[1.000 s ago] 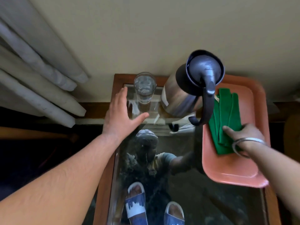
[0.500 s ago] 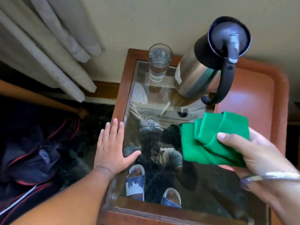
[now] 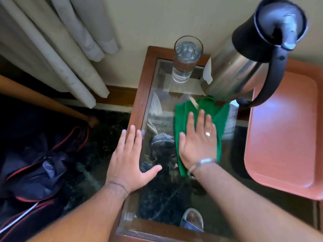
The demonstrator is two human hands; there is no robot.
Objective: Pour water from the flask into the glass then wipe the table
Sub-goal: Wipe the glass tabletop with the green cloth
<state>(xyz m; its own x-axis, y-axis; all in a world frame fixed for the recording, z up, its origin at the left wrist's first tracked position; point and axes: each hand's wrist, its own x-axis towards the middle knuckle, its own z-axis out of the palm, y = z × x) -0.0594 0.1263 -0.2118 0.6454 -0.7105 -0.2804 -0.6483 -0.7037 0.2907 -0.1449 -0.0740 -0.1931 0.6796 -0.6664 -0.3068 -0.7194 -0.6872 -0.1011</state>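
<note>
A steel flask (image 3: 243, 67) with a black lid and handle stands at the back of the glass-topped table (image 3: 139, 95). Left of it stands a tall glass (image 3: 185, 62) nearly full of water. A folded green cloth (image 3: 222, 116) lies flat on the glass top just in front of the flask. My right hand (image 3: 197, 142) presses flat on the cloth, fingers spread and pointing toward the flask. My left hand (image 3: 129, 159) rests palm down on the table's left wooden edge, holding nothing.
A salmon-pink tray (image 3: 283, 130) sits on the right side of the table. Pale curtains (image 3: 57, 49) hang at the left by the wall. A dark bag with red piping (image 3: 36, 170) lies on the floor to the left. A sandalled foot shows through the glass.
My right hand has brought the green cloth down from the air onto the glass top and flattened on it. My left hand stays on the left edge.
</note>
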